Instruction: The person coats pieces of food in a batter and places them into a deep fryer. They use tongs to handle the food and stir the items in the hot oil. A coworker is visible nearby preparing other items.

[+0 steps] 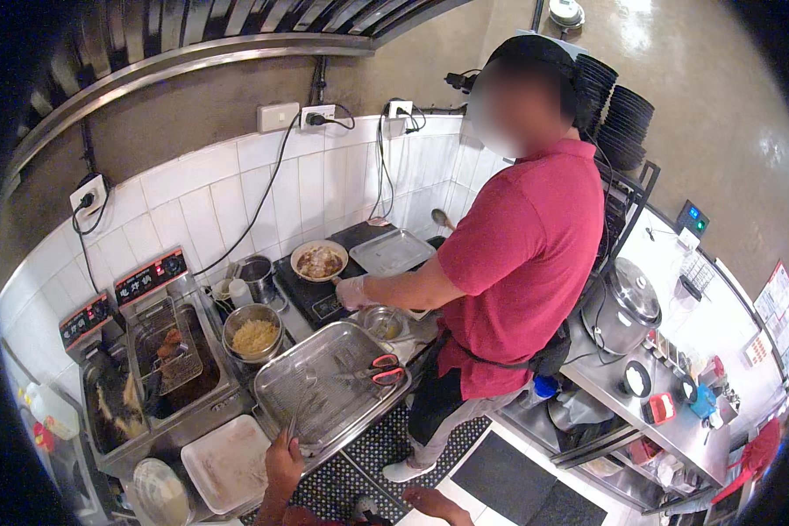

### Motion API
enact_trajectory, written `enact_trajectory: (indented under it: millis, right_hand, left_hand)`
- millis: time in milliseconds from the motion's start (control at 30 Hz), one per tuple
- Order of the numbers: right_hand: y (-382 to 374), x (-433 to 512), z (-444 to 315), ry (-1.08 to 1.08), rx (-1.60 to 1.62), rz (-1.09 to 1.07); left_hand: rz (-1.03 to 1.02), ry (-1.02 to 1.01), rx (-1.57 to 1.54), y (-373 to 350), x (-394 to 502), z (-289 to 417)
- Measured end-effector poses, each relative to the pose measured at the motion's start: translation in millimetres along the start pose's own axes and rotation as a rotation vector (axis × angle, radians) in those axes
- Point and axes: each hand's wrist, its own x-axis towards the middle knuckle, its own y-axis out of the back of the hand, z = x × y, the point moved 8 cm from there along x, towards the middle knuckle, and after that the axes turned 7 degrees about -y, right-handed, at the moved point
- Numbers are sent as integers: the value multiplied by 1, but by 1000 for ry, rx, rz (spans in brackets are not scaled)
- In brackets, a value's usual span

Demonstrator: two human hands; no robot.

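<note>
My left hand (283,463) grips slim metal tongs (294,422), their tips over a steel tray with a wire rack (329,421). Kitchen scissors (386,369) with orange and black handles lie on that tray's right end. My right hand (434,505) hangs over the floor at the bottom of the view, holding nothing. Left of my left hand is a smeared white tray (227,467). Behind it, a twin deep fryer (171,421) holds dark oil; browned food (171,342) sits in a raised wire basket (191,361), and pale pieces (131,398) are in the left well.
A co-worker (532,217) in a red shirt stands close at right, a gloved hand (352,294) by a pan of food (319,261) on an induction cooker (322,306). A steel bowl of yellow crumbs (255,337) stands behind the rack tray. Further right is a rice cooker (621,309).
</note>
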Motion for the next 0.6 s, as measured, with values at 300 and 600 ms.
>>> enact_trajectory:
  millis: [300,600]
  right_hand:
    - [-18,-37,-64,-155,-114,37]
    - [-98,-77,-97,-327,18,272]
  left_hand:
    - [-199,-108,326,-17,-2,-5]
    - [-398,-342,265,19,-62,19]
